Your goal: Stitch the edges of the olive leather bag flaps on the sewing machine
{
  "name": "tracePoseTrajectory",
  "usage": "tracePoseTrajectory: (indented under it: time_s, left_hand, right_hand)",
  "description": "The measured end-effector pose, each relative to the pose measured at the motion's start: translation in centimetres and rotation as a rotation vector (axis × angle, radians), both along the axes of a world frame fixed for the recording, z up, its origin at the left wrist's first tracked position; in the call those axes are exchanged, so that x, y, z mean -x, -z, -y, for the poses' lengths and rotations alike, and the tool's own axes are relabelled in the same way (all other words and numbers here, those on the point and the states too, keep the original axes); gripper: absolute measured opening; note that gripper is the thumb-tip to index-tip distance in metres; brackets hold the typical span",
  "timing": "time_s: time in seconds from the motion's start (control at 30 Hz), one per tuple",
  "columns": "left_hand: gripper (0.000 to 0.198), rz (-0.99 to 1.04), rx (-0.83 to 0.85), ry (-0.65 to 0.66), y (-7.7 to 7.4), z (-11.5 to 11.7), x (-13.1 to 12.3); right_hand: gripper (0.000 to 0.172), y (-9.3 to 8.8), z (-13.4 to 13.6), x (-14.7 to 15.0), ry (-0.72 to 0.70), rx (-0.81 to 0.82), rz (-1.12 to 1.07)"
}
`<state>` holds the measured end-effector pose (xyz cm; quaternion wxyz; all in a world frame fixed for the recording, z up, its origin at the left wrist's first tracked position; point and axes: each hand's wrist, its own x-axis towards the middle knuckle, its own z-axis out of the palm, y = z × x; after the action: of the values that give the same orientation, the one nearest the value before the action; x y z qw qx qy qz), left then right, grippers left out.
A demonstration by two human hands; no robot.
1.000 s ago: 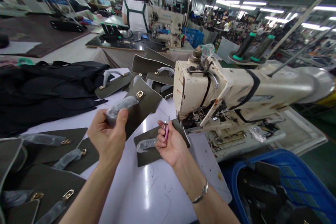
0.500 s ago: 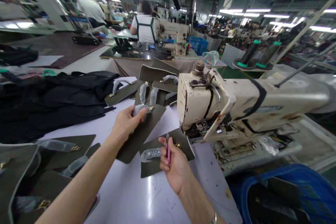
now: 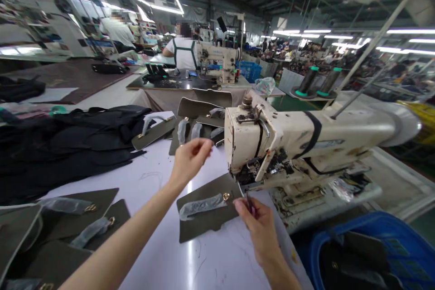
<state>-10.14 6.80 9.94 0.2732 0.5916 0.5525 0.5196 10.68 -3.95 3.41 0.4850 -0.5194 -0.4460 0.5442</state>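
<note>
The work area is a white table in a large sewing workshop. A co-worker sits farther back at another sewing machine. A cream sewing machine with worn paint stands at the table's right side, and a blue bin sits below it at lower right. A pile of black fabric lies at left, a stack of olive panels lies beyond the hands, and more panels lie at lower left.

One olive panel lies flat in front of the machine, its long axis running from lower left to upper right. The right hand is nearer, just beside the panel's upper right end. It is narrow, pinching pink-handled snips. The left hand is half closed and well clear, up and left, with nothing visible in it. A gold buckle and a plastic-wrapped strap lie on the panel. No writing is legible.
</note>
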Motion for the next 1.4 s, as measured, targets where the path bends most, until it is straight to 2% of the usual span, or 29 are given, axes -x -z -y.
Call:
tracePoseTrajectory:
  time_s: [0.03,0.1,0.13,0.17,0.23,0.3,0.4,0.47,0.57,0.67,0.77,0.93,1.03,1.13,1.27,1.33,1.4]
  left_hand:
    - [0.032,-0.007,0.048,0.077,1.4,3.1,-0.9]
    - [0.034,-0.09,0.168,0.315,4.2,8.4,-2.9]
    - [0.035,-0.107,0.233,0.469,5.8,10.5,-4.0]
    - [0.036,-0.091,0.306,0.562,7.4,12.1,-5.1]
    - [0.039,0.08,0.473,0.58,10.7,14.0,-7.5]
    - [0.045,0.361,0.557,0.549,13.6,14.7,-9.8]
    - [0.057,0.704,0.511,0.423,15.9,14.3,-12.0]
    - [0.062,0.735,0.432,0.298,16.2,13.9,-12.5]
    - [0.065,0.575,0.338,0.148,16.1,13.5,-12.2]
    - [0.06,0.478,0.29,0.086,16.3,13.1,-11.7]
    - [0.053,0.45,0.243,0.039,16.4,12.6,-11.6]
    - [0.04,0.504,0.235,0.044,16.0,12.6,-12.1]
    - [0.032,0.654,0.273,0.058,15.3,13.0,-12.1]
    - [0.027,0.784,0.311,0.065,14.5,13.3,-11.9]
    - [0.031,0.707,0.333,0.031,14.0,13.4,-11.3]
    - [0.035,0.655,0.346,0.014,13.9,13.3,-11.1]
    - [0.035,0.707,0.354,0.031,13.8,13.2,-11.0]
  right_hand:
    - [0.037,0.4,-0.2,-0.8,0.052,-0.065,0.093]
    - [0.035,1.2,-0.8,-2.1,0.12,-0.164,0.261]
    - [0.036,1.5,-1.1,-2.5,0.124,-0.191,0.318]
    - [0.037,1.9,-1.4,-2.7,0.112,-0.204,0.349]
    - [0.041,2.4,-1.9,-2.9,0.047,-0.182,0.355]
    - [0.047,2.8,-2.1,-2.9,-0.026,-0.121,0.313]
    - [0.052,2.9,-2.3,-2.8,-0.069,-0.042,0.207]
    - [0.054,2.7,-2.4,-2.8,-0.071,0.004,0.118]
    - [0.058,2.4,-2.6,-2.9,-0.086,0.124,-0.038]
    - [0.057,2.3,-2.8,-2.9,-0.104,0.242,-0.208]
    - [0.049,2.2,-3.1,-2.8,-0.12,0.27,-0.297]
    - [0.041,1.9,-3.6,-2.8,-0.086,0.204,-0.263]
    - [0.036,1.7,-3.8,-3.0,-0.086,0.151,-0.202]
    - [0.031,1.5,-3.5,-3.4,-0.098,0.058,-0.038]
    - [0.035,1.3,-3.0,-3.6,-0.098,-0.05,0.189]
    - [0.03,1.3,-3.1,-3.4,-0.087,-0.023,0.156]
    - [0.032,1.2,-3.3,-3.0,-0.087,0.059,0.018]
